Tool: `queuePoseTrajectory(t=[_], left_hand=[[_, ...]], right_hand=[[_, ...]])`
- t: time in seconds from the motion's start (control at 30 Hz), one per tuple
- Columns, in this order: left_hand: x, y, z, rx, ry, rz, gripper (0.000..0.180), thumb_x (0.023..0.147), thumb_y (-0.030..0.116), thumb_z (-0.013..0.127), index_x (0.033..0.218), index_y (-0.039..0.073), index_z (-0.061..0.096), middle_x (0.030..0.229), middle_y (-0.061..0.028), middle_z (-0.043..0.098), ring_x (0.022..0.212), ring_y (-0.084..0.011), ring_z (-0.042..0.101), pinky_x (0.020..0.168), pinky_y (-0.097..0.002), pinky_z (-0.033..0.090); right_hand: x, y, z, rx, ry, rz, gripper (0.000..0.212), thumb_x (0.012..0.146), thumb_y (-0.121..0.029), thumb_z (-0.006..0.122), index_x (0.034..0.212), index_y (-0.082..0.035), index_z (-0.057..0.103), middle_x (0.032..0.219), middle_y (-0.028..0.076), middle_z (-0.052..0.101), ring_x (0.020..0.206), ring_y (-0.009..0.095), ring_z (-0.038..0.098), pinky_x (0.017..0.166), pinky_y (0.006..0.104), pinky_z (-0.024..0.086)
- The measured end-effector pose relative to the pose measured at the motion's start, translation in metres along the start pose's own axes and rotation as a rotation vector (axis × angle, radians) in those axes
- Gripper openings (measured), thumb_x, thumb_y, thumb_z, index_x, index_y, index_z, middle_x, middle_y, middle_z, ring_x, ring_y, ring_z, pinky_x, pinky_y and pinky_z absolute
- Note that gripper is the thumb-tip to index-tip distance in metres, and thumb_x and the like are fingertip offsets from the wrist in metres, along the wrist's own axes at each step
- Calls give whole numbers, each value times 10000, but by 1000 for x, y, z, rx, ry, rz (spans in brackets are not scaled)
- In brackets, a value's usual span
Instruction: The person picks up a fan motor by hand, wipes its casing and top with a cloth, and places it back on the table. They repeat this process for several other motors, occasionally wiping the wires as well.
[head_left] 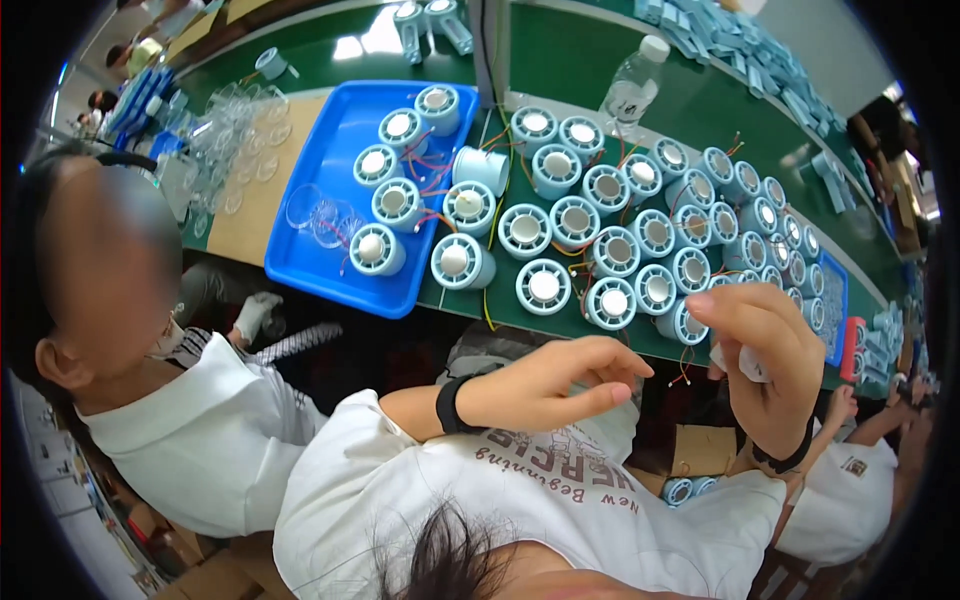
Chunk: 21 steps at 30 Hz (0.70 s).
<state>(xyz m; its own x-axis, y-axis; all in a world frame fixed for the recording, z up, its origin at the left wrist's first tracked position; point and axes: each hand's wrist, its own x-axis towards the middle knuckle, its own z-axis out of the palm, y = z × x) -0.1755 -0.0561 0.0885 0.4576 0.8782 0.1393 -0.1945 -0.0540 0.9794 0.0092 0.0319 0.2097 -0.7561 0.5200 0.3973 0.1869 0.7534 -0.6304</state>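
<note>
My left hand [560,385] is held in front of my chest, its fingers apart and pointing right, with nothing in it. My right hand [770,350] is raised at the table's near edge with its fingers curled. Something small and whitish [752,366] shows inside the curl, too hidden to name. Nearest to that hand is a light-blue round motor housing [682,322] with a slotted top and loose red wires hanging below it. Many similar housings [575,222] stand in rows on the green tabletop, most upright with silver or white round centres.
A blue tray [345,110] holds more housings and clear plastic cups [335,222]. A water bottle [634,85] stands behind the rows. Light-blue parts [745,60] are heaped at the back. Co-workers sit close by: one in a white shirt [190,430] at left, another [840,500] at right.
</note>
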Motion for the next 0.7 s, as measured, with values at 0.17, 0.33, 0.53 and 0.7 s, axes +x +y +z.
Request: queuePoseTrajectory(t=[0.17, 0.33, 0.53, 0.7], left_hand=[[-25, 1, -10, 281, 287, 16, 291, 914, 126, 608, 1174, -5, 589, 1023, -113, 621, 901, -182, 609, 786, -289, 489], [-49, 1, -31, 1203, 1034, -30, 484, 782, 136, 755, 1214, 8, 581, 1064, -171, 583, 935, -295, 583, 763, -340, 492], [-42, -33, -53, 1237, 1083, -200, 584, 763, 117, 769, 1276, -21, 525, 1098, -182, 540, 981, -327, 554, 823, -370, 474], [-42, -37, -49, 1228, 1087, -94, 723, 745, 118, 787, 1359, -20, 432, 1112, -172, 519, 989, -303, 560, 838, -365, 482]], right_hand=[[-26, 22, 9, 62, 70, 112, 247, 879, 21, 559, 1105, 3, 658, 780, 59, 629, 661, 124, 589, 551, 224, 431], [-49, 45, 38, 283, 183, 352, 263, 959, -190, 562, 1119, 4, 640, 734, 32, 587, 630, 75, 498, 550, 214, 348], [-59, 57, 60, 342, 175, 418, 285, 959, -165, 549, 1186, 0, 600, 792, 34, 569, 662, 59, 452, 584, 207, 343], [-66, 64, 68, 344, 268, 345, 333, 899, -17, 505, 1232, -13, 527, 953, 60, 542, 728, 80, 458, 681, 201, 371]])
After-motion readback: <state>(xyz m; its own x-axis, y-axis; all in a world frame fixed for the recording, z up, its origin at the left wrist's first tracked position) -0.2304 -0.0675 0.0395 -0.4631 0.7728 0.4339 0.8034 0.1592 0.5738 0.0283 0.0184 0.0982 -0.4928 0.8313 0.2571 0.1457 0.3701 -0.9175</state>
